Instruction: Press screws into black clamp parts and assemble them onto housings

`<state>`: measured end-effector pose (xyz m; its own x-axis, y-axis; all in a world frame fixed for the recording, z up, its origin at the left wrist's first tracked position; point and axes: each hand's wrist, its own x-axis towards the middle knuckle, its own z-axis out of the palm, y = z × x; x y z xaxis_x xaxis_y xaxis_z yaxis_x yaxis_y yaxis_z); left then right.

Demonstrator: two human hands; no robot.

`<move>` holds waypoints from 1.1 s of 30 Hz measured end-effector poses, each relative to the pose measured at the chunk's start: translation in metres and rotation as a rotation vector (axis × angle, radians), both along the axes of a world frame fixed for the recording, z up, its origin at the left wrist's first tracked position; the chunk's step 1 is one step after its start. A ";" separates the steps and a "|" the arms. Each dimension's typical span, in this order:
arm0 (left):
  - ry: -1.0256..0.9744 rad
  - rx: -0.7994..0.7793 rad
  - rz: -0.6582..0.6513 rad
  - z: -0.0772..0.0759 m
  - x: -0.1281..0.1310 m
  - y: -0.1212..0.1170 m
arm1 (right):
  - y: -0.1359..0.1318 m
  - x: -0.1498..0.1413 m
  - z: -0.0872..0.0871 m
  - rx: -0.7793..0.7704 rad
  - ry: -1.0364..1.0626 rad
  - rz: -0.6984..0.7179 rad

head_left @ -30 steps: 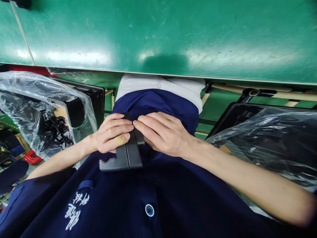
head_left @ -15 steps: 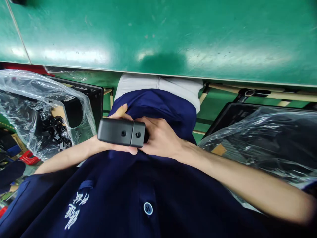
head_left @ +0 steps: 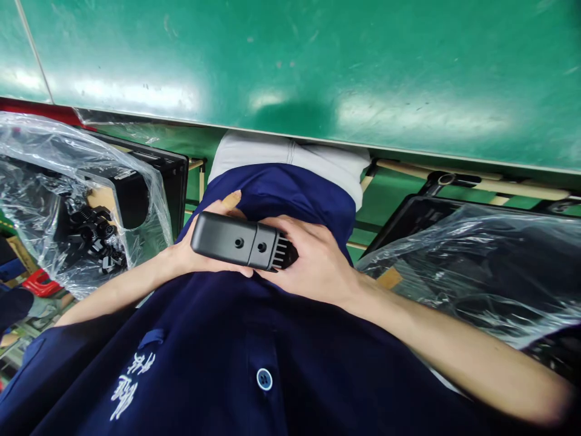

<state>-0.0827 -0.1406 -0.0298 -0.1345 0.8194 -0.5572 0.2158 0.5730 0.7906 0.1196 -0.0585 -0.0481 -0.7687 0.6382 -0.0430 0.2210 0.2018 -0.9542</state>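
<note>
A black plastic housing [head_left: 236, 242] with two small round holes on its side lies across my lap, held by both hands over my dark blue shirt. My left hand [head_left: 200, 257] cups its left end from below, thumb up behind it. My right hand [head_left: 313, 263] grips the right end, where a ribbed, comb-like section [head_left: 284, 253] sticks out between the fingers.
A green table [head_left: 318, 66] spans the top, its edge just beyond my knees. A black crate lined with clear plastic [head_left: 86, 200], with black parts inside, stands at my left. Another plastic-lined black crate [head_left: 476, 260] stands at my right.
The black housing was stood on end between my hands, then got turned sideways. Now it has shifted slightly right and the ribbed section shows at its right end.
</note>
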 end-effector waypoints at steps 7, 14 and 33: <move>-0.247 0.178 0.014 0.004 -0.014 -0.004 | 0.007 0.012 -0.003 0.377 -0.221 -0.003; -0.174 0.058 0.246 0.024 0.006 0.006 | 0.008 0.004 0.001 0.427 -0.390 0.050; -0.526 -0.431 0.481 0.030 0.005 0.024 | 0.011 0.013 -0.010 1.000 0.146 0.055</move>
